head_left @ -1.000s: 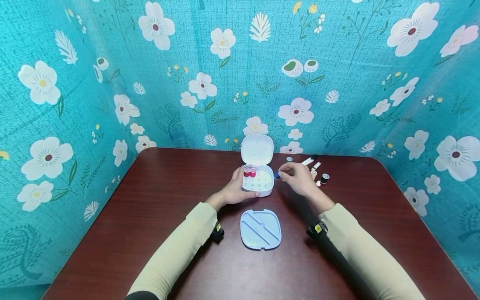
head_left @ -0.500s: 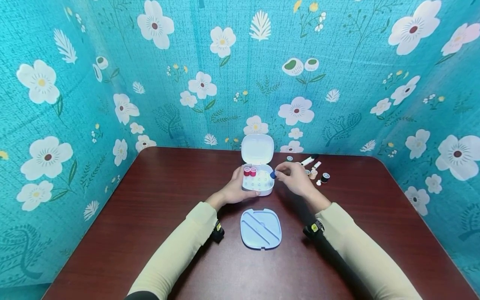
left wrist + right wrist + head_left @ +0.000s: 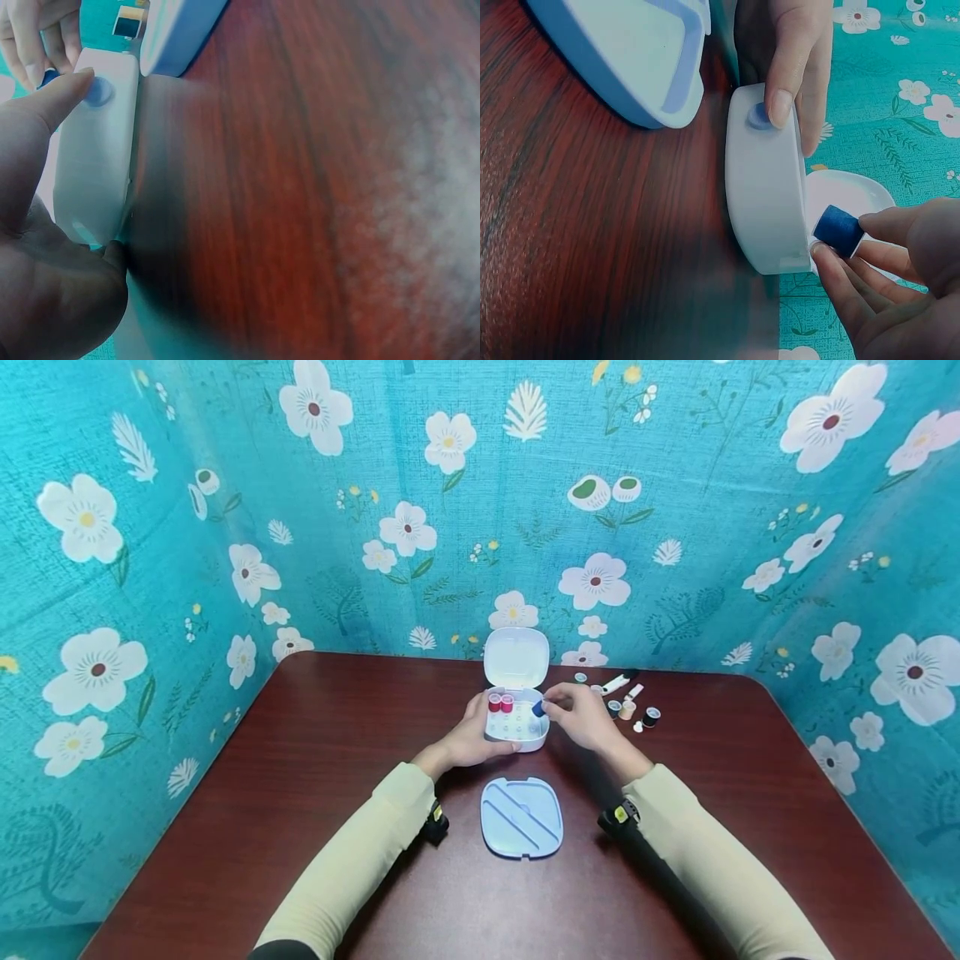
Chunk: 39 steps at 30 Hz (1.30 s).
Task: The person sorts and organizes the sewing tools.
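Observation:
A small white box (image 3: 517, 745) stands on the table with its lid (image 3: 517, 658) raised at the back. Rows of short pegs line its inside, and two thread spools, one red (image 3: 494, 702) and one pink (image 3: 507, 703), sit at its back left. My left hand (image 3: 472, 737) grips the box at its left side, thumb along the front by a round blue button (image 3: 760, 116). My right hand (image 3: 585, 717) pinches a blue thread spool (image 3: 838, 229) between thumb and fingers, tilted over the box's right side.
In front of the box lies a light blue tray (image 3: 521, 818) with diagonal ridges. Behind and right of my right hand are a black spool (image 3: 651, 717), a beige spool (image 3: 627, 711), a dark spool (image 3: 614, 707) and small white items (image 3: 633, 692). A floral cloth (image 3: 480, 527) hangs behind the table.
My right hand has carried the blue spool left, from beside the box to over its right side. The left hand keeps its hold on the box.

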Each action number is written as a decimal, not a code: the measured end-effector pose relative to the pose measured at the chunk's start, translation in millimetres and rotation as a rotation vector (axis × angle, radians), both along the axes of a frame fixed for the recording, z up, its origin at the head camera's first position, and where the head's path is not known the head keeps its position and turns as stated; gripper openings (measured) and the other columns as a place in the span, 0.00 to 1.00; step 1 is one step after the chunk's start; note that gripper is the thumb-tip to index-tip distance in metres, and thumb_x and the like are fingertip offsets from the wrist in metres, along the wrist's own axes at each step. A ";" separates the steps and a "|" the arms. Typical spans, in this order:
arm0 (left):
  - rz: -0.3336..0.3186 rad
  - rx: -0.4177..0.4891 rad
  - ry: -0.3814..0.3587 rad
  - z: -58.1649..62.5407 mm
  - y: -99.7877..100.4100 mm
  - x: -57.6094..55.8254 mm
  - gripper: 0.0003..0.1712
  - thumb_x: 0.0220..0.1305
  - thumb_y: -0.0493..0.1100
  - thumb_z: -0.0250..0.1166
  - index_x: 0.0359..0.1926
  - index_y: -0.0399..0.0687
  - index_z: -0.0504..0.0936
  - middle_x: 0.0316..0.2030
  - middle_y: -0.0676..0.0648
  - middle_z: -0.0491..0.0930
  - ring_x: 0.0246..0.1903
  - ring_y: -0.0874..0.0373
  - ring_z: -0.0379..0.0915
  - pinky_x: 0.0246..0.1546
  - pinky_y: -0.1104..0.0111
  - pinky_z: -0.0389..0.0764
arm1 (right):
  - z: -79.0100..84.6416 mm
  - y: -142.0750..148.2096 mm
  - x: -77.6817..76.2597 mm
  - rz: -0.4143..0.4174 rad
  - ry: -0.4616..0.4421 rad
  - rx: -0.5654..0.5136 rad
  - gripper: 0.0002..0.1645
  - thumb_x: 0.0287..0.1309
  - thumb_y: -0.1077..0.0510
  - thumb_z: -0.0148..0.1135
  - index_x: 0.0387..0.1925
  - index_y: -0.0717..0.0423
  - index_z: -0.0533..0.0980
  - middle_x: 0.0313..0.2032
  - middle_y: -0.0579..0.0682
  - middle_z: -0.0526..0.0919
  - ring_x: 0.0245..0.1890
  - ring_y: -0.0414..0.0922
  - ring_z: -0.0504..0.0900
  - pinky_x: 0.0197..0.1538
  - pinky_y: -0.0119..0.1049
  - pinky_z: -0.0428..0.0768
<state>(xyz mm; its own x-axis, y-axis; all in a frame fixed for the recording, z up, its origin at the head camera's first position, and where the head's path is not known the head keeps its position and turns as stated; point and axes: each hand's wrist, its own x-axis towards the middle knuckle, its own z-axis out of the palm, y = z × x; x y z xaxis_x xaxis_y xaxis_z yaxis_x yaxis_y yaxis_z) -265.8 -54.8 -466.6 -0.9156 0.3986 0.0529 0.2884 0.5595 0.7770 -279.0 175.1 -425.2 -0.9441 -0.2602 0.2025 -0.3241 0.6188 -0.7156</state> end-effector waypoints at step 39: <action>-0.011 0.015 -0.009 0.3 0.0 1.3 0.65 0.46 0.58 0.73 0.72 0.47 0.38 0.69 0.42 0.42 0.63 0.51 0.49 0.62 0.55 0.61 | -4.0 -27.0 -13.5 0.039 0.100 0.156 0.15 0.58 0.59 0.62 0.45 0.63 0.79 0.40 0.55 0.83 0.37 0.47 0.82 0.42 0.43 0.80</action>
<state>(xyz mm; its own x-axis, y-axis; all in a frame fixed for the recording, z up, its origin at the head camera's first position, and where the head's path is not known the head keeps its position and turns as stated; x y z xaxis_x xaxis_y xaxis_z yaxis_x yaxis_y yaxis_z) -264.5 -54.7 -466.3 -0.9118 0.4074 0.0513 0.2876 0.5444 0.7880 -292.5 148.1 -429.2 -0.9100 -0.3315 0.2489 -0.4143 0.7055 -0.5751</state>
